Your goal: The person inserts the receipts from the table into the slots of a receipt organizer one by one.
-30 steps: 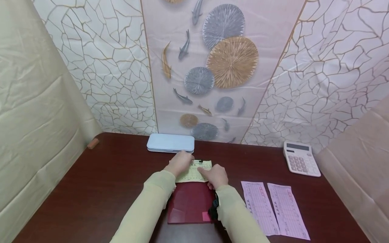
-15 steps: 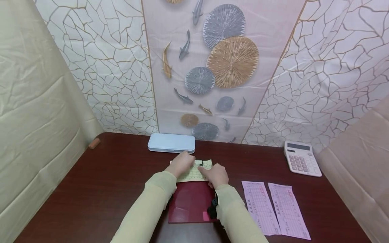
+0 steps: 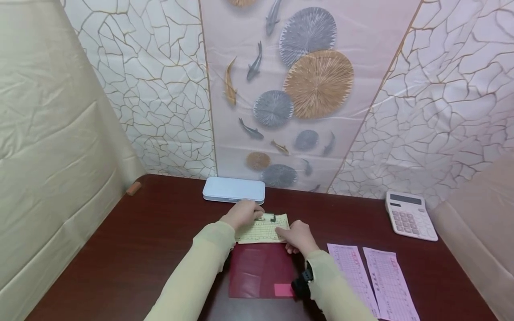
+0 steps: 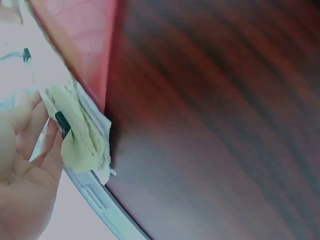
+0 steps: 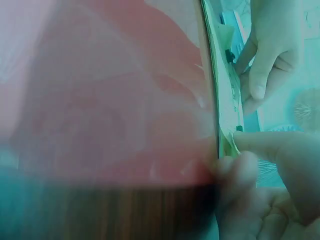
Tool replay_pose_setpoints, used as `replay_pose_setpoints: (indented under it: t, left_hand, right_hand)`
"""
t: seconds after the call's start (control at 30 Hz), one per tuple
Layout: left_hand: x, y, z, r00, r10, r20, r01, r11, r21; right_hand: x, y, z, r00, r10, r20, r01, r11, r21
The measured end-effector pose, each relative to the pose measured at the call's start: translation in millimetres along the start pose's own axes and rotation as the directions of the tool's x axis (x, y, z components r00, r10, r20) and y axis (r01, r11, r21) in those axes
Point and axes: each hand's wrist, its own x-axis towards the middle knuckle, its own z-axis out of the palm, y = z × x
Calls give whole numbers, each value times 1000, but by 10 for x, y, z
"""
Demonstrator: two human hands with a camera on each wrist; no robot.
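Observation:
A stack of yellow printed slips (image 3: 263, 232) lies at the far end of a dark red folder (image 3: 254, 269). Along the slips' top edge runs a narrow clear strip (image 3: 267, 217) with black end pieces (image 4: 62, 124). The left hand (image 3: 243, 212) bends its fingers round the strip from the far left side, covering part of it. At the slips' right edge the right hand (image 3: 300, 237) pinches the paper, thumb on top and fingers below, as the right wrist view shows. The folder has a pink label (image 3: 283, 290) at its near right corner.
Two pink printed slips (image 3: 353, 272) lie right of the folder. Beyond the left hand is a light blue flat case (image 3: 234, 189). A calculator (image 3: 410, 215) stands at the back right, and a small brown block (image 3: 134, 188) sits at the table's back left edge.
The head view has shifted slightly, so everything appears further right. More of the clear strip shows beside the left hand. The right forearm has swung a little outward; both hands stay at the slips.

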Motion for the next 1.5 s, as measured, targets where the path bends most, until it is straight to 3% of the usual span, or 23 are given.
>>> replay_pose_setpoints:
  t: [0.23,0.47,0.6,0.7,0.93,1.07,1.3,1.5]
  left_hand:
    - [-6,-1,-105,997,-58,45,64,989,-136]
    - [5,-24,-124,996,-54,66,64,985,-161]
    - [14,-42,-122,997,-48,58,56,987,-151]
    - [3,-41,-129,997,-48,56,56,987,-152]
    - [-8,-45,-89,999,-41,32,46,985,-167]
    - [3,-76,-19,1000,-9,11,10,990,-138]
    - [-19,-40,-15,1000,9,3,-8,993,-121]
    - [-32,-31,33,998,27,-51,-31,997,-73]
  right_hand:
    - [-80,114,-271,997,-78,-29,76,994,-75]
    - [-220,366,-668,983,-173,-58,159,969,-188]
    - [-314,574,-871,954,-292,-66,257,911,-322]
    - [-381,725,-987,918,-387,-89,323,858,-399]
    - [-464,1001,-1198,855,-508,-102,414,788,-455]
    - [-499,1096,-1247,861,-506,-48,430,776,-462]
    - [-522,1129,-1259,895,-444,28,410,797,-443]
    - [-528,1133,-1244,876,-481,33,438,767,-469]
